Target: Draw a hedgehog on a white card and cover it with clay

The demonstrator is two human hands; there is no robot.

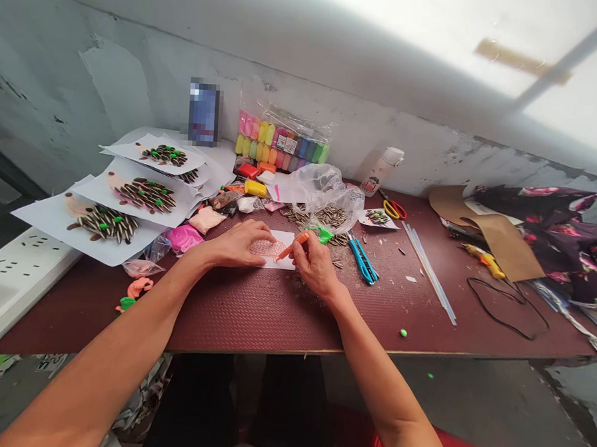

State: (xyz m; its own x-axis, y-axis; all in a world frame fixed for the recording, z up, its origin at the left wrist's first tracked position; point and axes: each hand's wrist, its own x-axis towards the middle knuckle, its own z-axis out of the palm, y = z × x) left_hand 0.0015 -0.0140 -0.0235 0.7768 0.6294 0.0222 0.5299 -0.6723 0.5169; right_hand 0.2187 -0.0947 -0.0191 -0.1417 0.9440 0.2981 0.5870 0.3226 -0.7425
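Observation:
A small white card [284, 237] lies on the dark red table, with an orange scribbled drawing [266, 248] on it. Over the card's left side, my left hand [235, 243] rests with its fingers spread, pressing on the paper. My right hand [316, 268] is closed around an orange marker [293, 245], its tip down at the card's right part. Just behind my right hand are a lump of green clay [320, 234] and a heap of striped sunflower seeds [331, 217], partly under a clear plastic bag [325, 188].
Paper sheets with seed-covered hedgehogs [144, 194] are stacked at left, beside a white power strip [21, 262]. Colored clay packs [283, 139] lean on the wall. Rightward lie a blue cutter [361, 259], scissors [394, 207], clear glue sticks [430, 274], a yellow glue gun [484, 260] and a bottle [382, 171].

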